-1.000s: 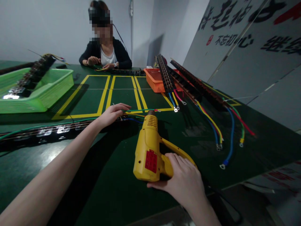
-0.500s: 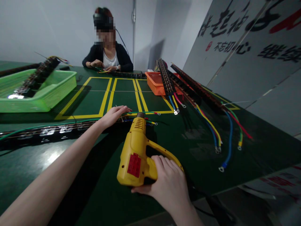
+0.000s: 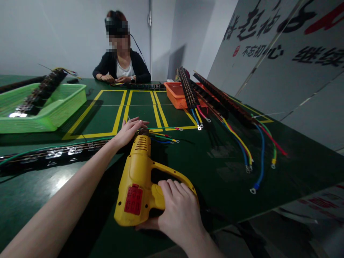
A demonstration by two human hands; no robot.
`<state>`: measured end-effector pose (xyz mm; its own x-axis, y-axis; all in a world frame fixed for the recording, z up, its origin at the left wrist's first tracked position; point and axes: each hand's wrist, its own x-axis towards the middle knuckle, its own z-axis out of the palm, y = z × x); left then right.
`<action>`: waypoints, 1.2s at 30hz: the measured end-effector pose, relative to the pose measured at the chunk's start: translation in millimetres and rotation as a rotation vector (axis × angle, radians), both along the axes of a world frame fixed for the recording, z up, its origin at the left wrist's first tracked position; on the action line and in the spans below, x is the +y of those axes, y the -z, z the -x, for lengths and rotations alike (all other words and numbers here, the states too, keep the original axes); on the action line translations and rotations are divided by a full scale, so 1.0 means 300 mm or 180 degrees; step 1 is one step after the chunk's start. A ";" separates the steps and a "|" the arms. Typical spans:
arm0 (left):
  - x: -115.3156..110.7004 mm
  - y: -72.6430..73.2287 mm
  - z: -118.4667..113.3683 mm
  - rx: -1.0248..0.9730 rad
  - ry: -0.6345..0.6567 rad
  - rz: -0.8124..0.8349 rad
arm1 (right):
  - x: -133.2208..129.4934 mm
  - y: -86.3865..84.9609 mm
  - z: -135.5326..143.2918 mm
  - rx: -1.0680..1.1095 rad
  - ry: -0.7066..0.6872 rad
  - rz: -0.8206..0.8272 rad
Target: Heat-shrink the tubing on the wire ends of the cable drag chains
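Note:
A yellow heat gun (image 3: 137, 168) with a red label is gripped at its handle by my right hand (image 3: 180, 208). Its nozzle points away from me, close to my left hand (image 3: 129, 132). That hand rests over the right end of a long black wire harness (image 3: 67, 152) lying on the green table. The fingers of my left hand point right and look close together; what is under them is hidden. Green, yellow and blue wires with ring terminals (image 3: 172, 141) stick out to the right of the nozzle.
A green basket (image 3: 64, 107) holding a black harness is at the left. An orange basket (image 3: 176, 96) and several harnesses with coloured wires (image 3: 236, 136) lie at the right. Across the table (image 3: 215, 161) sits a person (image 3: 122, 68).
My right hand and the heat gun have moved left and slightly down, bringing the nozzle nearer my left hand. More of the coloured wires now shows.

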<state>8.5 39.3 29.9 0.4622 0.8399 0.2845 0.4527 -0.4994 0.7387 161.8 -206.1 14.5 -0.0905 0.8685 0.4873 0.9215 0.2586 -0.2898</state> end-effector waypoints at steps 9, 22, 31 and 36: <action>-0.020 -0.008 -0.003 0.0202 -0.0229 -0.0355 | -0.007 -0.001 -0.100 -0.0065 0.0191 0.0137; -0.042 -0.010 -0.008 0.0473 -0.0322 -0.0807 | -0.032 0.002 -0.223 -0.0419 0.0512 0.0230; -0.047 0.003 -0.016 0.0432 -0.0434 -0.1179 | -0.027 0.012 -0.199 -0.0370 0.0489 0.0037; -0.038 0.021 -0.022 0.0696 -0.0430 -0.1368 | -0.029 0.024 -0.142 -0.0120 0.0428 0.0027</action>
<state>15.2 27.8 23.7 0.4449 0.7244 0.5266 0.6556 -0.6641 0.3595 204.4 -214.9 7.2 0.0090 0.8781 0.4783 0.9579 0.1297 -0.2561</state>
